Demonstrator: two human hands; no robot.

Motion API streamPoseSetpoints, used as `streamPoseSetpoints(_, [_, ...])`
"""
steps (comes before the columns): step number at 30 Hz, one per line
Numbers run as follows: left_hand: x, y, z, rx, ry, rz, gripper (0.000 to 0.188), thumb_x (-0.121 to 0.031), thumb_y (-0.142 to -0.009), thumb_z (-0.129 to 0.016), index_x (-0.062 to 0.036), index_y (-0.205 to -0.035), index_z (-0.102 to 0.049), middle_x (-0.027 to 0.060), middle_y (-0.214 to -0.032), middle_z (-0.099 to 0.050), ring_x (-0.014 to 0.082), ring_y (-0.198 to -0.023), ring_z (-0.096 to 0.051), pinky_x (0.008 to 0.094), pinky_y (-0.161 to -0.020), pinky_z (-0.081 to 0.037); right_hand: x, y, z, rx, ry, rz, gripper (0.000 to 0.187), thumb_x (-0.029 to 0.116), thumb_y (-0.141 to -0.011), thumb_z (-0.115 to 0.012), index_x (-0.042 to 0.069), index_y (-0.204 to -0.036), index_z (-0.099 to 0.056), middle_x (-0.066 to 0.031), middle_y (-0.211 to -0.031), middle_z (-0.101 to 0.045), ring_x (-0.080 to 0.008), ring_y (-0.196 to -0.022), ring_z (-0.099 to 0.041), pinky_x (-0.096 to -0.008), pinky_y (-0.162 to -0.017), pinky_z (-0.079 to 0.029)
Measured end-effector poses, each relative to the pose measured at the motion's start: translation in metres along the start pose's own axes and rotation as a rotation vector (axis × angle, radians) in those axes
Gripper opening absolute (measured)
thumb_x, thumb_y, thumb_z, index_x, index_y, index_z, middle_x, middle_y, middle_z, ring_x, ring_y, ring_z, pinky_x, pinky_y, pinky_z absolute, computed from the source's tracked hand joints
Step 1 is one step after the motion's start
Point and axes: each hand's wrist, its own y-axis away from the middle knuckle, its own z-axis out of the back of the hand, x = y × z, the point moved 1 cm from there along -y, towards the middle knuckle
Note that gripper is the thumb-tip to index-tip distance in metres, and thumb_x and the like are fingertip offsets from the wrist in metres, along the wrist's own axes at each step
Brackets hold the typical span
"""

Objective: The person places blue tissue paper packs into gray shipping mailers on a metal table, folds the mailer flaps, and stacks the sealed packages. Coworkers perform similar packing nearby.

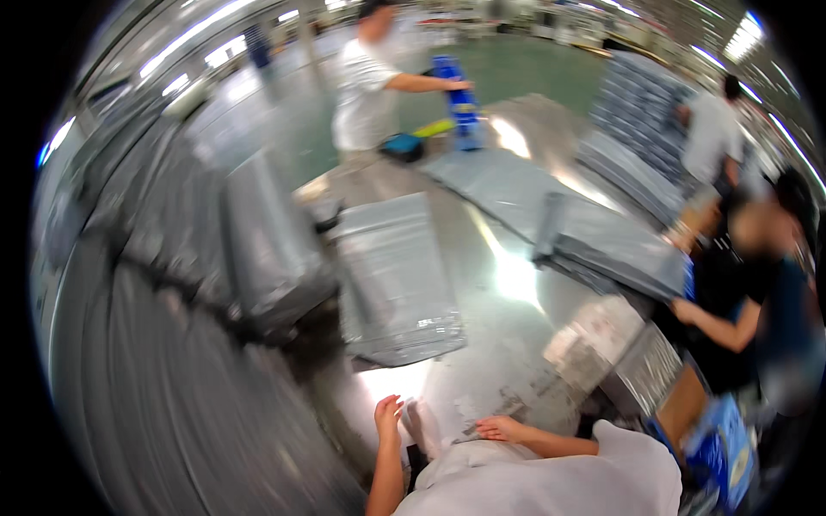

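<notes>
My left hand [389,414] is raised over the near edge of the shiny metal table [508,344], its fingers loosely apart with nothing in them. Just beyond it lies a flat grey plastic bag [397,275], with a gap between hand and bag. Close to my body at the table's front, my right hand [502,428] has its fingers stretched out and holds nothing. Farther right on the table, more grey bags [611,236] lie in a low overlapping stack.
Large grey wrapped bundles [181,370] crowd the left side. Across the table a person [361,95] holds a blue object [456,99]. At the right, a person in black [731,292] touches the bags. A worn pale block [594,340] and blue packaging [723,451] sit nearer me.
</notes>
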Motion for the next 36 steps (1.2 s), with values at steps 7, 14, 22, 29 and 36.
streamPoseSetpoints(7, [0.035, 0.038, -0.071, 0.382, -0.331, 0.224, 0.036, -0.022, -0.081, -0.051, -0.0042, -0.112, -0.048, 0.0063, -0.104, -0.056, 0.0183, -0.094, -0.051, 0.0312, -0.080, -0.037, -0.019, 0.001, 0.121, -0.419, -0.445, 0.288, 0.039, 0.043, -0.081, -0.052, 0.006, -0.093, -0.057, -0.0088, -0.082, -0.063, -0.0131, -0.072, -0.060, -0.0244, -0.057, -0.043])
streamPoseSetpoints(14, [0.136, 0.025, -0.067, 0.746, -0.591, 0.566, 0.038, -0.026, -0.083, -0.045, -0.0006, -0.111, -0.044, 0.0120, -0.100, -0.053, 0.0175, -0.084, -0.048, 0.0279, -0.071, -0.036, -0.040, 0.003, 0.126, -0.434, -0.530, 0.515, 0.063, 0.059, -0.080, -0.043, 0.000, -0.095, -0.057, -0.0156, -0.082, -0.064, -0.0196, -0.065, -0.064, -0.0254, -0.053, -0.049])
streamPoseSetpoints(22, [0.183, 0.013, -0.020, 0.646, -0.576, 0.524, 0.028, -0.020, -0.085, -0.044, -0.0013, -0.105, -0.051, 0.0086, -0.078, -0.062, 0.0136, -0.059, -0.056, 0.0222, -0.053, -0.041, -0.056, 0.159, 0.138, -1.702, -0.583, 1.236, 0.022, 0.018, -0.075, -0.062, 0.006, -0.091, -0.052, -0.0058, -0.083, -0.055, -0.0160, -0.077, -0.053, -0.0269, -0.067, -0.042])
streamPoseSetpoints(29, [0.157, 0.049, -0.059, 0.584, -0.679, 0.455, 0.028, -0.013, -0.081, -0.044, 0.0028, -0.104, -0.050, 0.0129, -0.079, -0.064, 0.0136, -0.059, -0.059, 0.0172, -0.045, -0.040, -0.029, 0.333, 0.169, -2.014, 0.772, 0.975, 0.055, 0.015, -0.065, -0.065, 0.011, -0.116, -0.045, -0.0128, -0.122, -0.038, -0.0324, -0.117, -0.031, -0.0476, -0.096, -0.024])
streamPoseSetpoints(36, [0.146, 0.066, -0.061, 0.671, -0.665, 0.492, 0.027, -0.014, -0.083, -0.046, 0.0019, -0.105, -0.048, 0.0120, -0.083, -0.062, 0.0149, -0.068, -0.060, 0.0210, -0.054, -0.045, 0.051, 0.261, 0.224, -1.638, 1.492, 0.171, 0.038, 0.023, -0.074, -0.052, 0.010, -0.110, -0.058, -0.0153, -0.130, -0.038, -0.0327, -0.128, -0.020, -0.0494, -0.102, -0.012])
